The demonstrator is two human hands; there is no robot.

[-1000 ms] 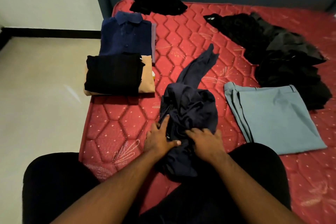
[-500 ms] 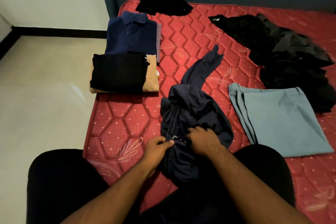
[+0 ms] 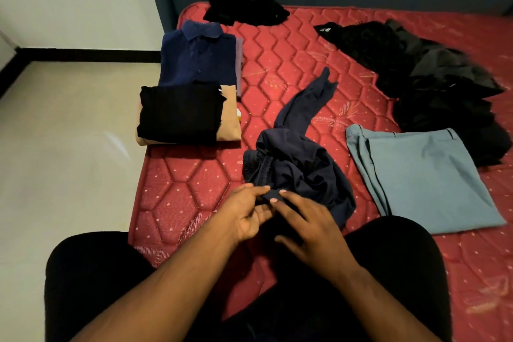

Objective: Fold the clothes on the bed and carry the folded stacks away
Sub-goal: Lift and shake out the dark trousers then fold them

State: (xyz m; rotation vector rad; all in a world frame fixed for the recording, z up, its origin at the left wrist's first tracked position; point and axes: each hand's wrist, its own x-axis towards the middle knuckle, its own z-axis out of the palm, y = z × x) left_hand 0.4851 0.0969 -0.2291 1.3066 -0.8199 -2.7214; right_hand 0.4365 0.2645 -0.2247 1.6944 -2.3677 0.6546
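Both hands meet at the near edge of the crumpled navy trousers [image 3: 299, 172]: the left hand [image 3: 247, 212] pinches the waistband edge between thumb and fingers, and the right hand [image 3: 311, 226] pinches the same edge with its fingertips, other fingers spread loose. The garment lies directly ahead of the hands on the bed [image 3: 188, 183], one leg trailing away and slightly rightward, so neither hand is clearly nearer. No containers are visible.
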